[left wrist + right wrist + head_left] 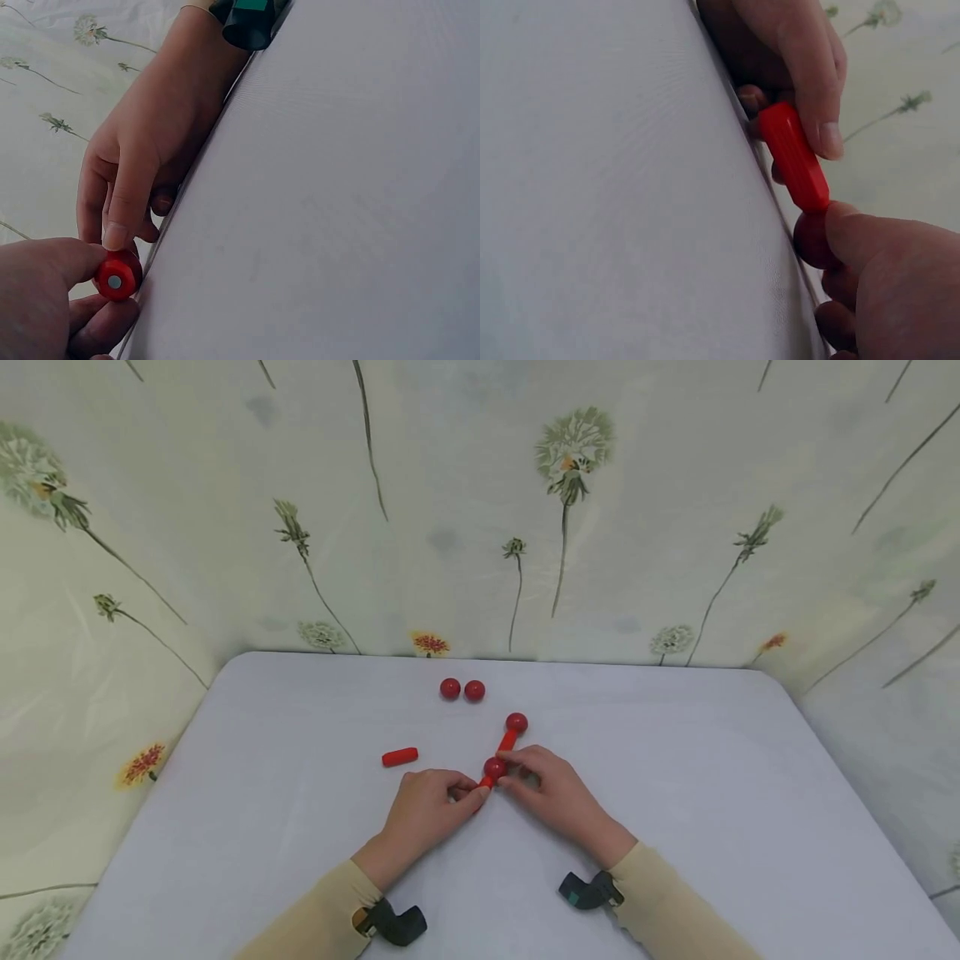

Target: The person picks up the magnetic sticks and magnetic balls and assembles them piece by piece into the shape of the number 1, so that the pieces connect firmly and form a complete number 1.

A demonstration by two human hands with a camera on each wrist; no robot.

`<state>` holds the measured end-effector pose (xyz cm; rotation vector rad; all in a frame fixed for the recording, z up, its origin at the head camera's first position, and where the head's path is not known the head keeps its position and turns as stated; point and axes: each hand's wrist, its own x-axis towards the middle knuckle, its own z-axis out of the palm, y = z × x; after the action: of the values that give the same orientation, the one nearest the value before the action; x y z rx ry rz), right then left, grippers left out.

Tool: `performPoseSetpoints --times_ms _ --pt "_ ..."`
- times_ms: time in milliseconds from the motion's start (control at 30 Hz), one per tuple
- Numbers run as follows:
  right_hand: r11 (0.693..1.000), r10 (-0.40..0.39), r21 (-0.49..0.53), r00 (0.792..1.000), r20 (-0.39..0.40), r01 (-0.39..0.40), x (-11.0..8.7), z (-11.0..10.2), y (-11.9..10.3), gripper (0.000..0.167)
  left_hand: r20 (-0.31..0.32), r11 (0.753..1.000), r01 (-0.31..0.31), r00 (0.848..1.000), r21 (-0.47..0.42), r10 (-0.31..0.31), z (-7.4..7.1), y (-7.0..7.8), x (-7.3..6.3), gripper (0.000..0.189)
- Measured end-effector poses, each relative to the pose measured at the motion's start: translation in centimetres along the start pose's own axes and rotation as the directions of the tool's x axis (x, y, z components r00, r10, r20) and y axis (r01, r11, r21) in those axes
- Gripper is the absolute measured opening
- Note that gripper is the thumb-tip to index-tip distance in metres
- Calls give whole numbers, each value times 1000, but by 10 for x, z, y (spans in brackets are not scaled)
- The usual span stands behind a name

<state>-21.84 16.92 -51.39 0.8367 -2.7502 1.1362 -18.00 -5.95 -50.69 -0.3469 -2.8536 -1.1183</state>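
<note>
My left hand (429, 810) pinches a red stick (795, 161), a faceted rod, between thumb and fingers. A silvery disc (115, 282) shows on the stick's near end in the left wrist view. At its other end the stick meets a glossy dark red ball (494, 767), which my right hand (561, 797) grips between thumb and fingers. Beyond this ball, a second red stick (507, 741) runs away and slightly right to another red ball (517, 722), so the pieces form one line. Fingers partly hide the joints.
Two red balls (450, 689) sit side by side near the back of the white table (262, 760). A loose red stick (400, 757) lies left of the hands. A flower-patterned cloth (450, 568) hangs behind the table's back edge. Dark cameras (401, 927) are strapped at both wrists.
</note>
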Motion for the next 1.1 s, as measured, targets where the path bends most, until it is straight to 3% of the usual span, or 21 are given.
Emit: performPoseSetpoints --times_ms 367,633,1100 --pt "998 -23 -58 998 -53 20 -1 4 -3 35 9 999 -21 1000 -38 21 -3 -1 -4 29" --pt "998 9 -61 999 -31 -11 -1 6 -3 36 23 998 -57 998 -29 57 -8 -5 -13 30" --pt "997 45 -69 999 -22 -46 -1 4 -10 38 29 998 -48 998 -47 49 -7 -8 -12 27"
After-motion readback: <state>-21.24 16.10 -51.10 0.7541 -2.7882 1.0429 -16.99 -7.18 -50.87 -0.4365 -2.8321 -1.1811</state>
